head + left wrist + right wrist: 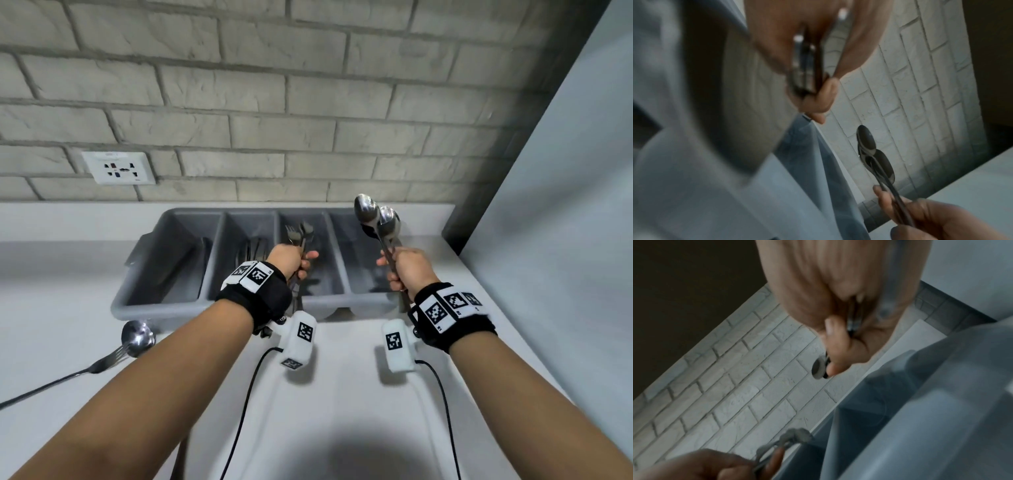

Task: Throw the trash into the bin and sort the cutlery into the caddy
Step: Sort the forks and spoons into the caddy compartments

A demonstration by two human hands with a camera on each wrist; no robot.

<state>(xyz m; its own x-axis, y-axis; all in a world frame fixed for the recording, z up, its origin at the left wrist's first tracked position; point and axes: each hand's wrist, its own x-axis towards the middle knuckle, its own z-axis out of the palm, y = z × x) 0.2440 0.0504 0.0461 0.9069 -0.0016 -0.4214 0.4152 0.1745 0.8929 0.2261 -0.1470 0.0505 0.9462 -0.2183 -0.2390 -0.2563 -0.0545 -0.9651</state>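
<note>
A grey four-compartment caddy [161, 301] stands on the white counter against the brick wall. My left hand [291, 260] grips a bunch of forks [299, 231] by the handles, tines up, over the third compartment from the left. My right hand [409, 267] grips two spoons [376, 216] by the handles, bowls up, over the rightmost compartment. The left wrist view shows the fork handles [805, 68] in my left fingers and the spoons [875, 155] beyond. In the right wrist view the spoon handles [853, 321] sit in my fist. Dark cutlery [253, 250] lies in the second compartment.
A fork [102, 365] and a ladle-like spoon [137, 337] lie on the counter [51, 308] left of the caddy's front corner. A wall socket [118, 168] is at the back left. A white wall [565, 205] closes the right side.
</note>
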